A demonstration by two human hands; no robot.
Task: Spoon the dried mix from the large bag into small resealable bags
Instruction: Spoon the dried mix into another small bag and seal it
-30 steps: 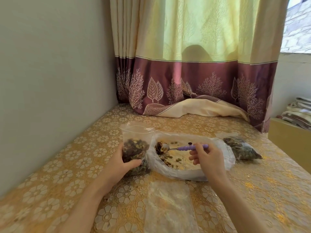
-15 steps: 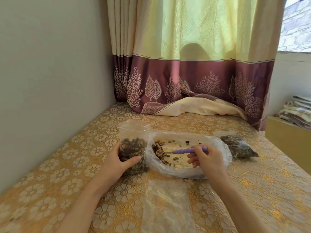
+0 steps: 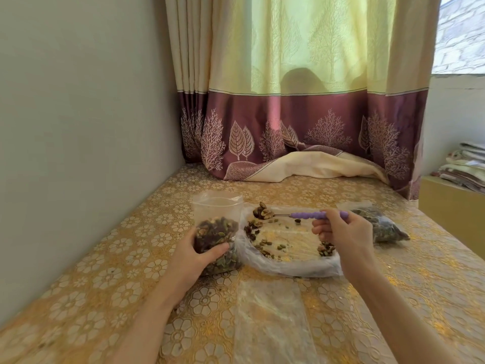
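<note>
**You are carrying a loaded spoon leftward, toward the small bag standing just beside the large one.**

The large bag (image 3: 288,266) is lying spread open on the patterned table (image 3: 105,271), with only scattered dried mix (image 3: 265,244) remaining inside. Touching its left edge, the small bag (image 3: 216,232) is standing upright, mouth open and roughly half filled; your left hand (image 3: 195,254) is wrapping fingers and thumb around its lower part. Your right hand (image 3: 341,233) is pinching the purple handle of the spoon (image 3: 296,214), whose long axis is running almost level, left to right, bowl heaped and pointing left. The bowl is hovering over the large bag's far left rim, just right of the open mouth and near its height, so I judge you are needing a short lift and leftward reach.
</note>
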